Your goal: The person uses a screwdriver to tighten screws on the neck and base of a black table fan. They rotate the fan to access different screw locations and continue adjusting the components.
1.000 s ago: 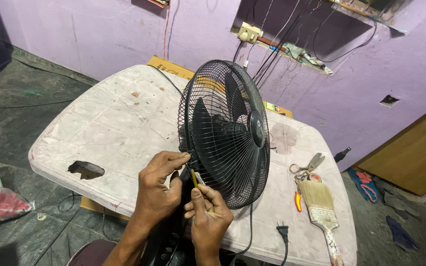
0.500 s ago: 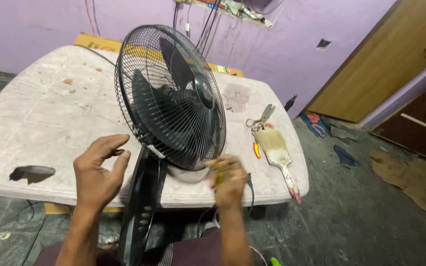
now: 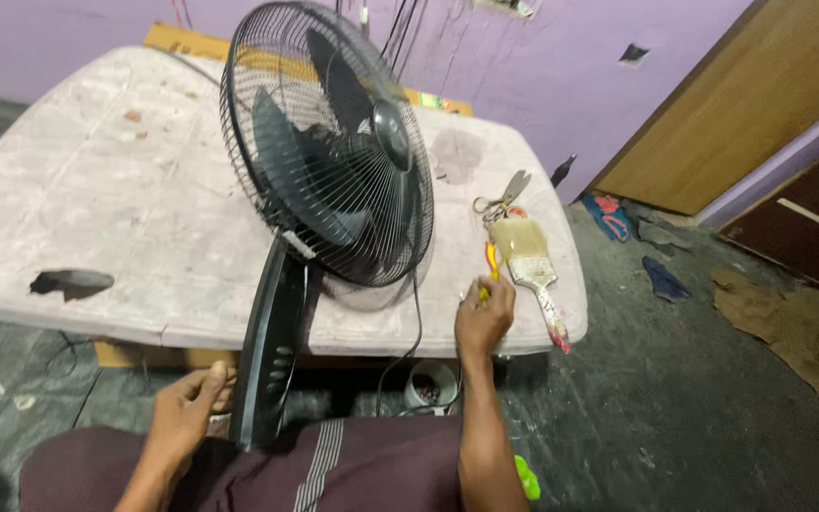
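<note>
Head view: a black pedestal fan [image 3: 329,152] is leaned on the worn white table [image 3: 97,199], its stand [image 3: 272,356] steadied by the left hand [image 3: 191,408], while a yellow-handled screwdriver [image 3: 488,275] is pinched in the closed right hand [image 3: 483,318] beside a paintbrush [image 3: 531,261] and scissors [image 3: 501,199], apparently between fastening steps.

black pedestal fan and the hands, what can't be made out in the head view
- Black pedestal fan: its base is hidden below the maroon cloth on the lap; the cage top is cut off by the upper edge.
- Right hand: grips a yellow-handled tool; the fist and blur hide its tip.
- Left hand: at the black control column; contact unclear.
- Small white cup under the table: contents too small.
</note>
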